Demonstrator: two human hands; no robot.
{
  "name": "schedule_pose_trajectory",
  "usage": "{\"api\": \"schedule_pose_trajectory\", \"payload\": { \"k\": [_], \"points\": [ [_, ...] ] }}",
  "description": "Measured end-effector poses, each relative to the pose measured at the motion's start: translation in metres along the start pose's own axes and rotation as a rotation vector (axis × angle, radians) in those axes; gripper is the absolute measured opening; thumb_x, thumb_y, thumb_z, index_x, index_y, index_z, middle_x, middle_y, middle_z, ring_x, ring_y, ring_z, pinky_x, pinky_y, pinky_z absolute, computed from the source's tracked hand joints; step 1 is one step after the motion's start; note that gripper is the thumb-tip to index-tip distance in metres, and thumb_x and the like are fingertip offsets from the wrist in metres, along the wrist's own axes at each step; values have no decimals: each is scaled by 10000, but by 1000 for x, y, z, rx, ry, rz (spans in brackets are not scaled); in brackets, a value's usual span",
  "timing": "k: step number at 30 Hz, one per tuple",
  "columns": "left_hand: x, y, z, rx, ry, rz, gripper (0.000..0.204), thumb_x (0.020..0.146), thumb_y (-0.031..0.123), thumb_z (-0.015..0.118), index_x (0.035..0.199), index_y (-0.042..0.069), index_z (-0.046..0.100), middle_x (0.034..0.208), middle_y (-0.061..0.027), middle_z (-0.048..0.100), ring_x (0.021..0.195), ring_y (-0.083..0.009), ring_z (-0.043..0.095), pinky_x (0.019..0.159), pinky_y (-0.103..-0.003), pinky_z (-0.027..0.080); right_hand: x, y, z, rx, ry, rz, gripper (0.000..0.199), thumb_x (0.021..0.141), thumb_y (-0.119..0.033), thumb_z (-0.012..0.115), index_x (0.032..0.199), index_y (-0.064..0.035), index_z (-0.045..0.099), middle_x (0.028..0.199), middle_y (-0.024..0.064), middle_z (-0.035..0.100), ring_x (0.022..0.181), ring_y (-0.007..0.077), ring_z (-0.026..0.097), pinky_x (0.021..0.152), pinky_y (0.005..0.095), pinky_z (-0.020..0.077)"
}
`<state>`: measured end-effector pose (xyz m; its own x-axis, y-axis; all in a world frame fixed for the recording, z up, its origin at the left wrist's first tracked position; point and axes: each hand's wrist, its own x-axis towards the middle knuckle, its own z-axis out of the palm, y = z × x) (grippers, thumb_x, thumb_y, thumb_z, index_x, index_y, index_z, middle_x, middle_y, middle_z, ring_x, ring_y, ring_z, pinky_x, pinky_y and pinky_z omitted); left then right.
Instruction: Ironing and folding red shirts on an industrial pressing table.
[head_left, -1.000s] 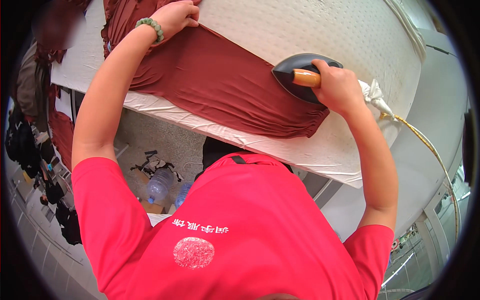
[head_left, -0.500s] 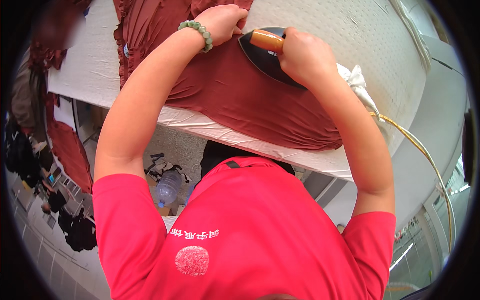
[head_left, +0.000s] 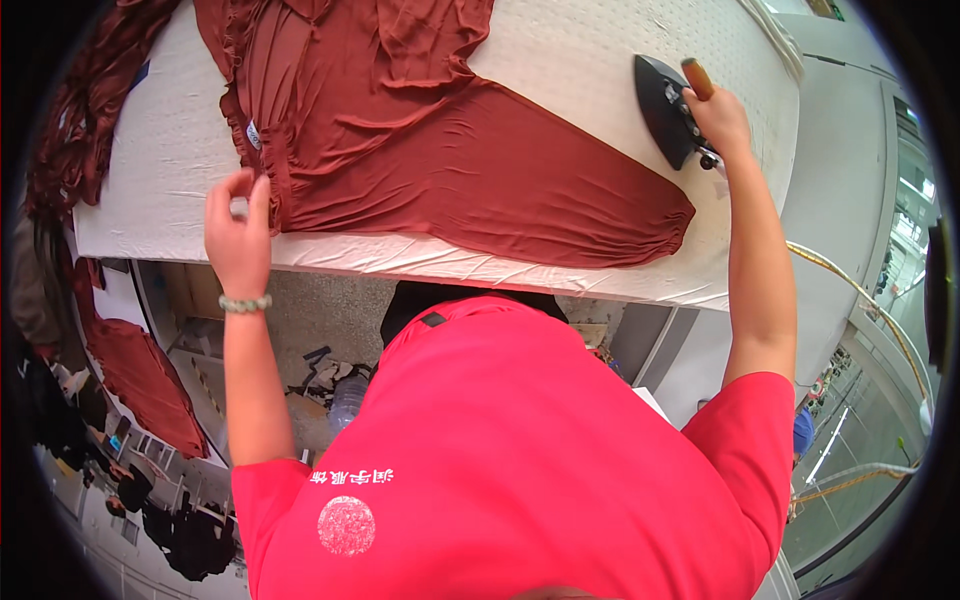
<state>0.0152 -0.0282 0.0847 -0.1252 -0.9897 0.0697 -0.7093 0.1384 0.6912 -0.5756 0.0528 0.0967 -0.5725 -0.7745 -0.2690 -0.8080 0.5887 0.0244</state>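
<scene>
A dark red garment [head_left: 390, 150] lies on the pale padded table, with one long sleeve or leg [head_left: 560, 170] spread along the near edge toward the right and ending in a gathered cuff. Its ruffled, elastic-looking edge with a small white label is at the left. My left hand [head_left: 238, 225], a beaded bracelet on its wrist, is beside that edge, thumb and forefinger apart with nothing visible between them. At the right, my right hand [head_left: 722, 122] grips the wooden handle of a black iron [head_left: 662, 105], which is off the cloth, over the bare padding.
The padded ironing table [head_left: 165, 170] ends just before my body. A hose [head_left: 850, 275] loops down at the right. More dark red cloth [head_left: 100, 110] lies at the far left, and another piece [head_left: 150, 375] hangs below. Under the table are a plastic bottle [head_left: 348, 402] and scraps.
The iron has moved off the cloth, to the right, in my right hand. My left hand has come away from the upper fabric, down and left to the gathered edge. The long part now lies flatter.
</scene>
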Motion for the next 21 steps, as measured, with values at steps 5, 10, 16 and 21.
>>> {"api": "schedule_pose_trajectory", "payload": {
  "k": [5,10,16,21],
  "points": [
    [-14,9,6,48,-16,118,125,895,133,714,983,45,699,917,-64,662,816,-196,632,705,-304,496,-24,9,-12,226,-204,115,307,894,-329,684,1085,-90,713,923,216,713,906,389,687,772,452,535],
    [-8,89,100,-78,-242,664,159,831,159,737,939,56,679,1022,-124,665,962,-277,646,826,-381,517,-95,-65,-12,101,39,-253,343,865,-255,711,1133,-45,673,902,242,695,858,416,676,750,469,529],
    [-6,109,176,50,-385,819,238,766,159,741,954,44,648,1204,-151,587,1199,-315,536,1010,-457,436,-114,-118,0,-38,-68,-298,317,869,-224,675,1135,-53,655,900,244,698,874,414,680,771,490,540],
    [-16,108,168,92,-405,775,234,760,164,749,932,45,644,1176,-147,587,1213,-322,523,1024,-465,423,-88,-158,5,-38,-148,-356,285,874,-261,662,1063,-47,658,917,232,705,882,413,680,777,483,548]
  ]
}}
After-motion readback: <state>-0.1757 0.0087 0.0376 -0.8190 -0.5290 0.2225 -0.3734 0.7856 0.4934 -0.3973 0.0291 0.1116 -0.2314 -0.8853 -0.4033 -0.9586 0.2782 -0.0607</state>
